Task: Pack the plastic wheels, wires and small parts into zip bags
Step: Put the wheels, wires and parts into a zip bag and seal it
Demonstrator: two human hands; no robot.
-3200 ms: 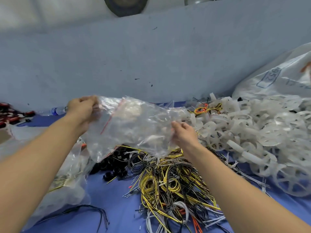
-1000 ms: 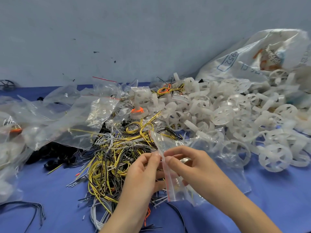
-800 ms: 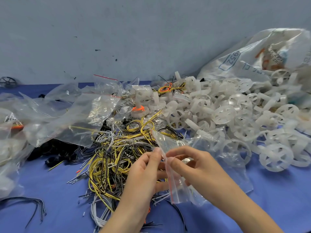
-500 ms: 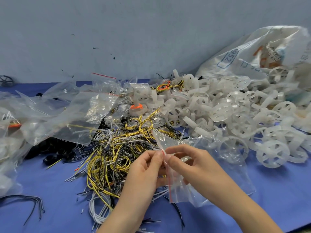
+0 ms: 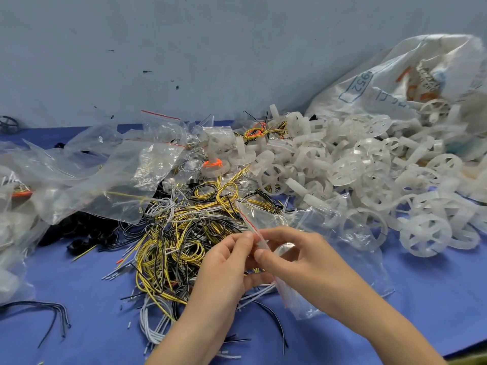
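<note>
here, in the head view, both hands meet low in the middle over the blue table cover (image 5: 79,299); the left hand (image 5: 226,267) and the right hand (image 5: 303,259) each pinch the red-striped zip edge of a small clear plastic zip bag (image 5: 342,248), thumbs and forefingers closed on the strip, the two grips just beside each other; the bag's body trails off to the right and lies partly on the cover, partly against the nearest wheels; whether its mouth is open or sealed cannot be told; just behind and under the hands sprawls a tangled heap of yellow, black and grey wires (image 5: 184,233); to the right a large pile of translucent white plastic spoked wheels (image 5: 369,167) spills toward a big white printed sack (image 5: 395,80) leaning on the pale blue wall (image 5: 184,48); to the left lie several crumpled clear bags (image 5: 118,175), some with red zip lines, overlapping small black ring-shaped parts (image 5: 79,238); a loose bunch of dark wires (image 5: 52,314) lies apart near the lower left edge.
</note>
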